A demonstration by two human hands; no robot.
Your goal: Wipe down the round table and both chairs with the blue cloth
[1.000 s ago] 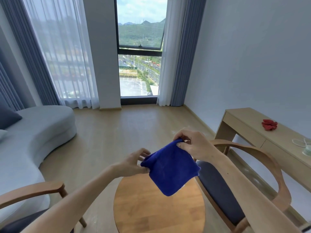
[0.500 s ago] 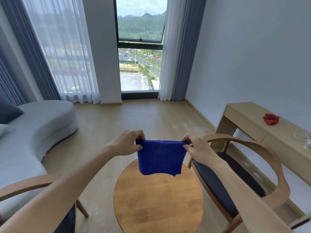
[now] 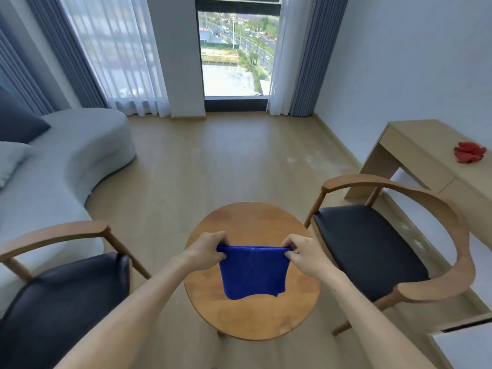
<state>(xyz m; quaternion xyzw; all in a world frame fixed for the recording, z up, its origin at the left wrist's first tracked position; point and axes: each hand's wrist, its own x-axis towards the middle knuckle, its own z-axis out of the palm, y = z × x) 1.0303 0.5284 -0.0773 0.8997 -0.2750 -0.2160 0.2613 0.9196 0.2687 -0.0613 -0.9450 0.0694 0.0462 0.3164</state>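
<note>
Blue cloth [image 3: 254,272] hangs low in the middle of the frame, stretched by its top edge between two hands. The left hand [image 3: 206,253] pinches the upper left corner with curled fingers, and the right hand [image 3: 303,253] pinches the upper right corner the same way. The cloth's lower edge dangles loose over the surface [image 3: 253,222], a round wooden top in the lower centre; whether the cloth touches the wood I cannot tell. Both forearms reach in from the bottom edge and cover the near rim of the surface.

A chair [image 3: 61,296] with a dark seat and curved wooden arm sits at lower left, just beside the surface. A second chair [image 3: 372,251] of the same kind stands at right, its bent wooden back sweeping round toward the lower right. Behind that one, along the right wall, stands a pale wooden desk [image 3: 415,145] with a crumpled red cloth [image 3: 470,155] on its top near the right edge of the frame.

At left, a curved grey sofa [image 3: 69,161] runs up the frame, carrying a dark cushion [image 3: 18,123] and a pale one [image 3: 10,158]. Bare wooden floor [image 3: 226,155] fills the middle. At the top, a tall window [image 3: 234,51] shows roads and trees outside, flanked by sheer and blue-grey curtains [image 3: 311,54].
</note>
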